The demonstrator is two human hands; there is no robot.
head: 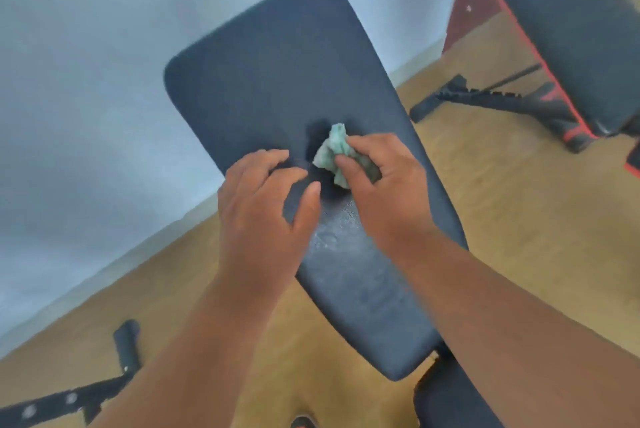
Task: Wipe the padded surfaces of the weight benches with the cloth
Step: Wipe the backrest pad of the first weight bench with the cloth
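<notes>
Two benches in view: your right hand (377, 181) clutches green cloth (337, 153) mid backrest pad (277, 81); left hand (263, 199) open, empty. Second bench (561, 29) likely unwiped.

Soft, even daylight fills the room, bright but not harsh. The whole view is slightly smeared, most on the pale wall (86, 98) and the second bench (568, 39) at the upper right corner. A dull sheen lies on the bench pad (263, 81) near its lower edge. A small dark shadow sits beside the cloth (334, 150). Straight lines bow toward the edges.
</notes>
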